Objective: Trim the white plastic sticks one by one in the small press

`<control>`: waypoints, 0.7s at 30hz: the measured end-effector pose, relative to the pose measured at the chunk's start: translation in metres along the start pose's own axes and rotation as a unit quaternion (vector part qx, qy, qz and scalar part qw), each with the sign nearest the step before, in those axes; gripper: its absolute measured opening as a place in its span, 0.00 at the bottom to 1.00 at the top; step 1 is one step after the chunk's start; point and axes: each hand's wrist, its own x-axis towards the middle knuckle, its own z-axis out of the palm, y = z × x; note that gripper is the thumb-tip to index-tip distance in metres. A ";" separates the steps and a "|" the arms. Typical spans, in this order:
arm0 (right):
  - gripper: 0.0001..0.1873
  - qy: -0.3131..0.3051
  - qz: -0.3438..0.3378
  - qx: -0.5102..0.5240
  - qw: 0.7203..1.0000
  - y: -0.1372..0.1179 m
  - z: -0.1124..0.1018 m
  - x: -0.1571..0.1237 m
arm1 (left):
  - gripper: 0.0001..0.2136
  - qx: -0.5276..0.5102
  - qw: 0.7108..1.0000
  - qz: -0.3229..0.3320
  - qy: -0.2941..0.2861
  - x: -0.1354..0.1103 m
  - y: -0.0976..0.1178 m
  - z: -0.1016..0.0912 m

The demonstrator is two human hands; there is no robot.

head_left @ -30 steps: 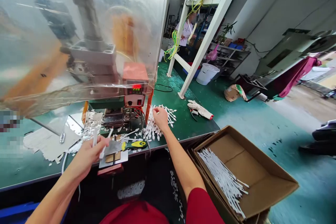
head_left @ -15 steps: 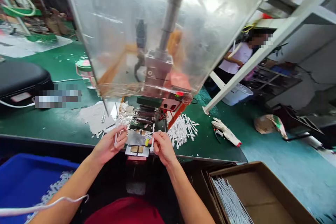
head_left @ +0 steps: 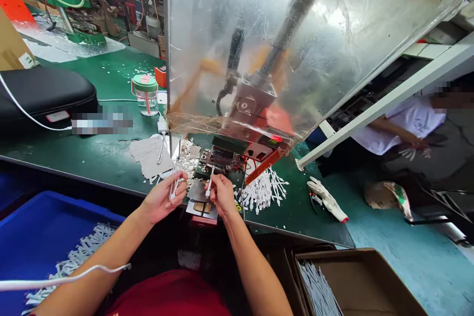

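My left hand (head_left: pixel 165 198) is closed around a couple of short white cables (head_left: pixel 174 186), their ends sticking out between thumb and fingers. Between thumb and fingertips, my right hand (head_left: pixel 224 195) pinches one short white cable with a connector (head_left: pixel 209 188), held nearly upright. That cable is just in front of the press tooling (head_left: pixel 219 156) of a small bench machine. I cannot tell whether it touches the tooling. Below it lies a metal plate (head_left: pixel 199 191) at the table's front. A pile of similar white cables (head_left: pixel 264 190) lies to the right.
A clear plastic shield (head_left: pixel 207 24) hangs over the machine. White scraps (head_left: pixel 188 158) surround the tooling. Around stand a green-lidded jar (head_left: pixel 145 94), a glove (head_left: pixel 328 200), a blue bin (head_left: pixel 55 229) and a cardboard box (head_left: pixel 370 276) of cables. A person (head_left: pixel 400 123) is beyond the frame post.
The view has swung, so the bench things sit further right. My right hand has brought its cable closer to the press tooling. My left hand still holds its cables.
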 end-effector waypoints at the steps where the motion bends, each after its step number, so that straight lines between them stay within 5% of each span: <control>1: 0.17 0.000 0.003 0.005 1.000 0.000 0.000 0.001 | 0.09 -0.001 1.000 -0.002 -0.001 0.001 -0.001 -0.001; 17: 0.19 -0.012 -0.005 0.023 1.000 -0.001 0.002 0.001 | 0.14 0.196 0.979 0.004 0.059 0.021 -0.024 0.012; 21: 0.19 -0.025 -0.012 -0.065 0.997 -0.007 -0.023 -0.009 | 0.21 0.269 0.959 -0.001 0.084 0.027 -0.028 0.021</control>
